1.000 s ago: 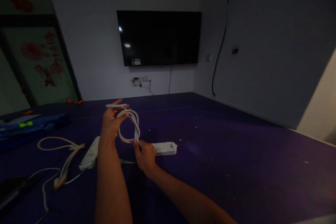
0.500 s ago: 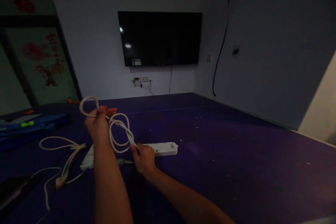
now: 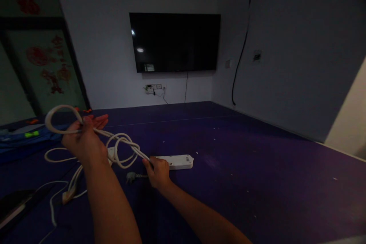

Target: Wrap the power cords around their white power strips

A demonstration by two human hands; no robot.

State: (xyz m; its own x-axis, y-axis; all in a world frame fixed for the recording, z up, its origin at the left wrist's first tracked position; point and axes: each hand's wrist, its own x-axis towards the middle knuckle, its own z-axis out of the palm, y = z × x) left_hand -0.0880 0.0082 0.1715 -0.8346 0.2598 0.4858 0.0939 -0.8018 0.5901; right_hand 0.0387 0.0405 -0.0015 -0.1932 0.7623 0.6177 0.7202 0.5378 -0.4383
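Observation:
A white power cord (image 3: pixel 121 137) stretches between my two hands, with a loose knot of loops in its middle. My left hand (image 3: pixel 85 139) is closed on one end of the looped cord, thumb pressing it, other fingers pointing right; a bend of cord sticks out beyond it. My right hand (image 3: pixel 158 171) grips the other end of the cord beside a white power strip (image 3: pixel 180 162), which lies on the purple floor. A plug (image 3: pixel 131 177) lies just left of my right hand. Part of another white block (image 3: pixel 111 154) shows behind my left wrist.
A second bundled white cord (image 3: pixel 68 196) lies at the lower left, near a dark flat object (image 3: pixel 14 209). Blue cloth (image 3: pixel 42 137) is at the far left. A television (image 3: pixel 175 42) hangs on the wall above sockets; a black cable (image 3: pixel 240 59) dangles at right. Small white scraps dot the purple floor (image 3: pixel 228 152).
My left hand has moved left and nearer, pulling the cord out longer, and the knot of loops has shrunk and flattened. My right hand stays nearly in place.

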